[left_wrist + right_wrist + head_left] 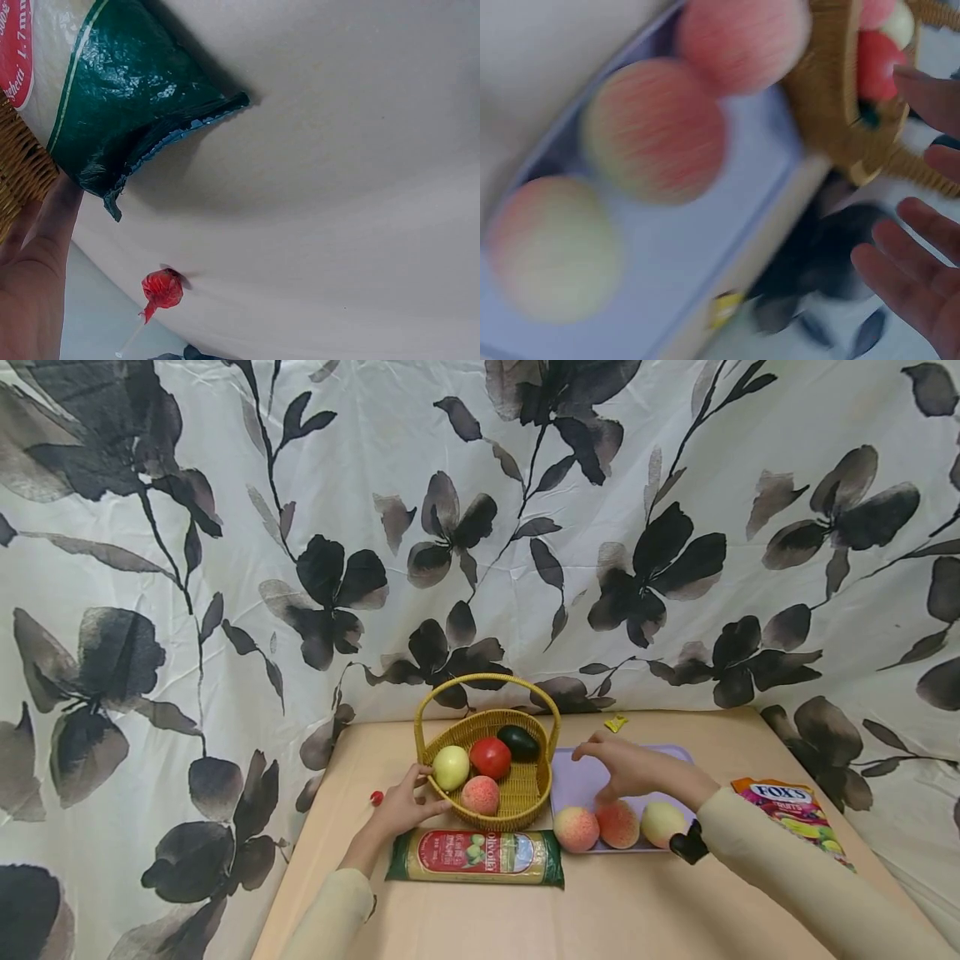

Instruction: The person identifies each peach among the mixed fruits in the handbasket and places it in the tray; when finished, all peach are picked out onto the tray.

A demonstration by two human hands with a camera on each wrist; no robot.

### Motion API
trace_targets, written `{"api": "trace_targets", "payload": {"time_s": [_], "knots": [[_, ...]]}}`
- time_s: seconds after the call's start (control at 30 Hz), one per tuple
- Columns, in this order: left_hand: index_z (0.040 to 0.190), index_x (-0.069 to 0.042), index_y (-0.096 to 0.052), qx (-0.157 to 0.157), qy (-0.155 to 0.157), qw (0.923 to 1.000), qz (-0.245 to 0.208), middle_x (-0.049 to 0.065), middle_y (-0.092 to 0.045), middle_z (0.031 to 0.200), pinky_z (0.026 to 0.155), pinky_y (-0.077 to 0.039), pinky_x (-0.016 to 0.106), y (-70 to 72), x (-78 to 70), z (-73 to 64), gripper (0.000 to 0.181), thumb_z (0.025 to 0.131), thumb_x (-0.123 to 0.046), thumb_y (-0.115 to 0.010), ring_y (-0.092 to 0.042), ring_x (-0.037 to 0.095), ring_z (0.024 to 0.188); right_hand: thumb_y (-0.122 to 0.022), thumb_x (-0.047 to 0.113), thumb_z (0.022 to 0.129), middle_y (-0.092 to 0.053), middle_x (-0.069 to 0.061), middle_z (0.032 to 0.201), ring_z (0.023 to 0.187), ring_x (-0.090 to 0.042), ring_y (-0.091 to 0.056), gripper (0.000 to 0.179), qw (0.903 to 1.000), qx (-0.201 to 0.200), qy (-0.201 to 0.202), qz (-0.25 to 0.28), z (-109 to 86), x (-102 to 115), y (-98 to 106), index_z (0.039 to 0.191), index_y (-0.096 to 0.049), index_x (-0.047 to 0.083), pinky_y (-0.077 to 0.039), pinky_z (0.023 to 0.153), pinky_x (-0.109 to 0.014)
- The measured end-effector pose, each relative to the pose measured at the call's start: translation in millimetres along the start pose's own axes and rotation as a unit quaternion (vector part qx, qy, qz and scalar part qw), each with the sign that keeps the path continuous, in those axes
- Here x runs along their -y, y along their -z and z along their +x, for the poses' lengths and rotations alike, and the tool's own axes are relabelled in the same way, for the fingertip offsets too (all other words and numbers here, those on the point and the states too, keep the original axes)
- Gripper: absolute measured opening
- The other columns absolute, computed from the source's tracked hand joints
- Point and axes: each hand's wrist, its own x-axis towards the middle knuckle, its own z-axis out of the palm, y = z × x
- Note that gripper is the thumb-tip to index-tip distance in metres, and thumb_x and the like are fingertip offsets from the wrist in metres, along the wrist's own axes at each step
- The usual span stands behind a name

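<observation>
My left hand rests against the left side of a yellow wicker basket, fingertips at the rim and thumb spread along the outer wall. Inside the basket lie a pale yellow-green fruit, a red tomato-like fruit, a dark eggplant-like piece and a pink peach. Over a lilac tray hovers my right hand, fingers spread and nothing in them. Along the tray's near edge sit a pink peach, a redder peach and a paler peach.
A green-ended spaghetti pack lies in front of the basket. To the left is a red-wrapped lollipop. Behind the tray lies a small yellow wrapped piece. A FOX'S candy bag is at the right, and a floral cloth hangs behind.
</observation>
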Motion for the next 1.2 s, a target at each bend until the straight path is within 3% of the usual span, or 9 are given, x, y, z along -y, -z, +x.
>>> {"api": "trace_targets", "payload": {"time_s": [0.27, 0.4, 0.6, 0.7, 0.87, 1.0, 1.1, 1.2], "knots": [[0.14, -0.022, -0.048, 0.003, 0.009, 0.9999, 0.004, 0.024, -0.047, 0.158, 0.108, -0.052, 0.061, 1.8, 5.4, -0.6, 0.069, 0.086, -0.048, -0.084, -0.059, 0.046, 0.135, -0.09, 0.014, 0.081, -0.056, -0.017, 0.138, 0.115, -0.027, -0.06, 0.061, 0.9974, 0.064, 0.032, -0.006, 64.5, 60, 4, 0.135, -0.062, 0.012, -0.057, 0.1, -0.049], [0.14, -0.023, -0.048, 0.004, 0.013, 0.9999, 0.004, 0.025, -0.048, 0.158, 0.108, -0.052, 0.062, 3.1, 7.6, -1.3, 0.069, 0.087, -0.048, -0.083, -0.06, 0.047, 0.132, -0.09, 0.015, 0.082, -0.056, -0.017, 0.136, 0.117, -0.027, -0.06, 0.064, 0.9946, 0.088, 0.047, -0.029, 96.1, 85, -4, 0.139, -0.061, 0.012, -0.057, 0.1, -0.045], [0.141, -0.023, -0.047, 0.004, 0.013, 0.9999, 0.007, 0.024, -0.048, 0.158, 0.108, -0.052, 0.061, 5.7, 7.8, -3.3, 0.069, 0.088, -0.049, -0.082, -0.06, 0.046, 0.134, -0.091, 0.023, 0.081, -0.061, -0.005, 0.134, 0.119, -0.02, -0.06, 0.067, 0.9862, 0.127, 0.068, -0.081, 131.6, 116, -22, 0.141, -0.063, 0.016, -0.055, 0.106, -0.038], [0.141, -0.021, -0.047, 0.004, 0.007, 1.0, 0.004, 0.024, -0.048, 0.158, 0.109, -0.053, 0.059, 4.5, 7.3, -3.7, 0.068, 0.088, -0.047, -0.082, -0.058, 0.045, 0.137, -0.091, 0.023, 0.081, -0.064, -0.002, 0.13, 0.11, -0.014, -0.059, 0.064, 0.9769, 0.154, 0.075, -0.128, 144.2, 124, -33, 0.14, -0.065, 0.018, -0.055, 0.102, -0.032], [0.141, -0.019, -0.047, 0.011, -0.004, 0.9999, 0.002, 0.025, -0.048, 0.158, 0.109, -0.053, 0.057, 0.2, 7.1, -3.4, 0.068, 0.089, -0.046, -0.082, -0.056, 0.046, 0.138, -0.088, 0.018, 0.081, -0.063, 0.005, 0.107, 0.092, -0.01, -0.052, 0.053, 0.9621, 0.179, 0.083, -0.188, 156.5, 128, -50, 0.131, -0.07, 0.021, -0.049, 0.08, -0.022], [0.14, -0.022, -0.047, 0.012, -0.003, 0.9999, 0.001, 0.023, -0.047, 0.159, 0.109, -0.052, 0.058, -0.4, 6.9, -1.5, 0.068, 0.088, -0.049, -0.082, -0.056, 0.045, 0.139, -0.086, 0.012, 0.081, -0.058, 0.005, 0.099, 0.085, -0.011, -0.048, 0.042, 0.9648, 0.174, 0.078, -0.181, 161.2, 125, -56, 0.12, -0.073, 0.02, -0.042, 0.071, -0.023], [0.14, -0.023, -0.047, 0.01, 0.001, 0.9999, -0.005, 0.023, -0.046, 0.159, 0.11, -0.052, 0.058, 1.1, 5.6, 0.0, 0.069, 0.087, -0.05, -0.082, -0.056, 0.045, 0.138, -0.087, 0.009, 0.081, -0.064, 0.005, 0.101, 0.087, -0.011, -0.05, 0.038, 0.9693, 0.164, 0.065, -0.171, 163.6, 121, -58, 0.116, -0.075, 0.021, -0.046, 0.076, -0.023], [0.141, -0.022, -0.047, 0.013, -0.001, 0.9999, -0.002, 0.023, -0.046, 0.16, 0.11, -0.052, 0.057, 3.1, 4.5, 1.0, 0.071, 0.087, -0.051, -0.082, -0.056, 0.044, 0.138, -0.089, 0.01, 0.08, -0.07, 0.007, 0.11, 0.093, -0.008, -0.057, 0.044, 0.9709, 0.159, 0.054, -0.17, 165.1, 119, -61, 0.12, -0.075, 0.022, -0.053, 0.085, -0.023]]}}
